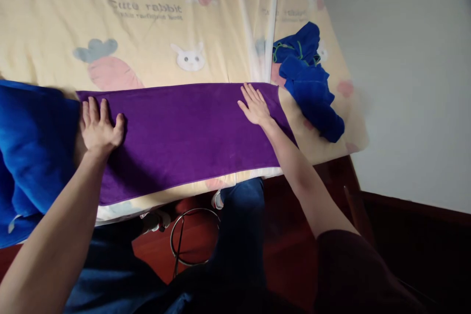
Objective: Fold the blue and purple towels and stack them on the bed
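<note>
A purple towel [191,132] lies spread out flat along the near edge of the bed. On its left end rests my left hand [99,125], palm down with the fingers spread. My right hand [255,104] presses flat on the towel near its far right corner, fingers stretched out. Neither hand grips anything. Close to my left hand is a large blue cloth [33,132], piled at the left. Past my right hand lies a crumpled blue cloth [307,78] with a thin green cord or trim.
The bed is covered by a pale yellow sheet [154,39] with rabbit and carrot prints. A grey wall [412,83] stands at the right. Below the bed edge, a round metal ring [195,210] shows between my legs, above the red floor [287,255].
</note>
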Demonstrator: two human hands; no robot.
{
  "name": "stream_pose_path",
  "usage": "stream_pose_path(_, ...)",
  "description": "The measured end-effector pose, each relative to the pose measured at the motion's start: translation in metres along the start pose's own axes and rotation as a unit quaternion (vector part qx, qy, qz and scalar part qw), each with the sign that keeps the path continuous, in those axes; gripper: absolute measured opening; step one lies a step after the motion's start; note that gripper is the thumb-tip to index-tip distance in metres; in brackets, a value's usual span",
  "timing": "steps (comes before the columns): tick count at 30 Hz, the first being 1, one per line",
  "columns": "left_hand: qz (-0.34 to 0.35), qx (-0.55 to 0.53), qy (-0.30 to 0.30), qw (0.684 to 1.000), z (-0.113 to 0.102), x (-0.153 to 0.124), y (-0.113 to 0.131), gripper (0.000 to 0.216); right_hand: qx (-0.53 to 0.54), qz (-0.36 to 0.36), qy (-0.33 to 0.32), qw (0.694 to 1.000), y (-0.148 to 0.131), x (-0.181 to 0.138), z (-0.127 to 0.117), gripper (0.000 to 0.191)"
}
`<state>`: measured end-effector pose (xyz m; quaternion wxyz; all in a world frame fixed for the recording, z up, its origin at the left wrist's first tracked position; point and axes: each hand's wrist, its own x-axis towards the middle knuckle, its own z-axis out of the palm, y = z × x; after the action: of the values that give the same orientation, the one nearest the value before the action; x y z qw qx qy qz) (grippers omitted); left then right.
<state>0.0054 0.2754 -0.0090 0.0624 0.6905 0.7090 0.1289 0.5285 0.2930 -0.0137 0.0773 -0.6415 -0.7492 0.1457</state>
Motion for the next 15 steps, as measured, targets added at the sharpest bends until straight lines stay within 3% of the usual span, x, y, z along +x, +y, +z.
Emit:
stream_pose_path(8,0.010,-0.015,0.013,1.000,-0.001,0.001,0.000,0.080,-0.038,0.027,0.045,0.998,0.075,-0.008,-0.016,0.067)
stream_pose_path(15,0.002,-0.011,0.028,1.000,0.001,0.000,0.004,0.084,0.077,0.152,0.205,0.964,0.129,0.018,-0.034,0.061)
